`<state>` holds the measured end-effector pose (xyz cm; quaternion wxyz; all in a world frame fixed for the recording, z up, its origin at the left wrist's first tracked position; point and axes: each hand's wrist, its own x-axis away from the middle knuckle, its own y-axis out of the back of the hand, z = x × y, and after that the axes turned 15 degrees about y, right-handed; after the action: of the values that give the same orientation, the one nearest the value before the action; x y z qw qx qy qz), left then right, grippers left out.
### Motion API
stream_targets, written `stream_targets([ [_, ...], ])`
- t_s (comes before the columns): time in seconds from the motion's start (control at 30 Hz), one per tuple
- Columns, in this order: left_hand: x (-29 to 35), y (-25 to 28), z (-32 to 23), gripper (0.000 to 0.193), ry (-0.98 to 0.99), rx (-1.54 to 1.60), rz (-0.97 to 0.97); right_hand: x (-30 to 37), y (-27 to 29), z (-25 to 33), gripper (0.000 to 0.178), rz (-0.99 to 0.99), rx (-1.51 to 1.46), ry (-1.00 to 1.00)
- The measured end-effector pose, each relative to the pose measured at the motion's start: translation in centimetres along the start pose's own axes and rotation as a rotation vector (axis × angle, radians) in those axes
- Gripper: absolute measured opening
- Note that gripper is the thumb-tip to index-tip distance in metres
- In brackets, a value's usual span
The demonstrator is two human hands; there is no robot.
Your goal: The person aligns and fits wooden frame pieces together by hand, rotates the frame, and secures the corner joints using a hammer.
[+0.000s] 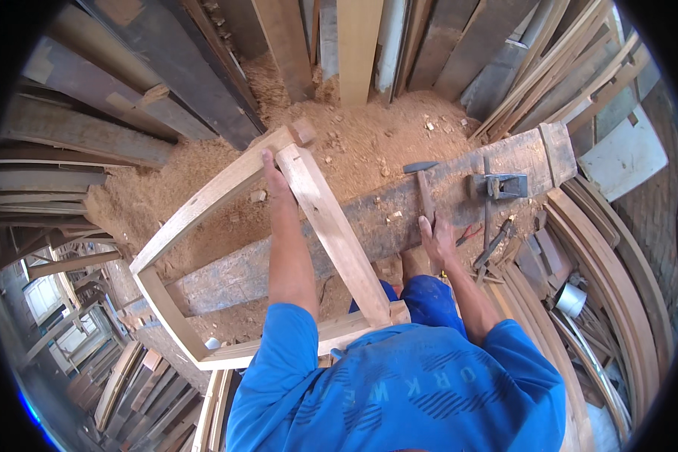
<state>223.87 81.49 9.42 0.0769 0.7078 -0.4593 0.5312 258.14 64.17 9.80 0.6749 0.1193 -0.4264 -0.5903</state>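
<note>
A pale wooden frame (331,215) of jointed bars stands tilted in front of me, its near bar by my lap. My left hand (274,175) is closed on its far bar, close to the upper corner joint, with the arm reaching through the frame's opening. At the right, my right hand (438,239) grips the lower part of a hammer's wooden handle. The hammer (425,188) has its dark metal head over the worn plank bench (369,220). My right fingers are partly hidden behind the hand.
A metal hand plane (508,186) rests on the bench's right part. Near my right forearm lie a red-handled tool (468,233) and a dark tool (494,242). Sawdust (369,135) covers the floor beyond, backed by leaning boards (358,53). Curved timbers (618,301) and a white container (571,300) are at right.
</note>
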Motion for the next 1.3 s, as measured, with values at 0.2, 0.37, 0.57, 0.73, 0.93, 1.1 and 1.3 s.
stream_targets([
  [0.2, 0.9, 0.5, 0.7, 0.076, 0.009, 0.039, 0.021, -1.4, 1.4, 9.9, 0.058, -0.023, -0.539, 0.364],
  [0.37, 0.3, 0.8, 0.8, 0.076, -0.023, 0.035, 0.023, -6.1, -1.5, 14.9, 0.064, 0.107, -0.679, 0.452],
  [0.57, 0.6, 0.3, 1.0, 0.072, -0.033, 0.067, 0.018, -6.7, -3.9, 16.4, 0.059, 0.095, -0.621, 0.432],
  [0.73, 0.0, 1.0, 0.8, 0.069, -0.055, 0.074, 0.039, -5.2, -4.2, 17.8, 0.056, -0.022, -0.893, 0.294],
  [0.93, 0.8, 0.3, 0.8, 0.070, -0.054, 0.029, -0.034, -6.1, -4.1, 16.9, 0.057, 0.086, -0.873, 0.318],
  [1.1, 0.7, 1.0, 0.6, 0.071, -0.003, 0.039, 0.062, -6.7, -4.6, 17.2, 0.056, 0.116, -0.770, 0.388],
  [1.3, -0.1, 1.1, 0.9, 0.071, -0.078, -0.016, -0.045, -6.6, -4.7, 18.7, 0.055, 0.100, -0.917, 0.299],
])
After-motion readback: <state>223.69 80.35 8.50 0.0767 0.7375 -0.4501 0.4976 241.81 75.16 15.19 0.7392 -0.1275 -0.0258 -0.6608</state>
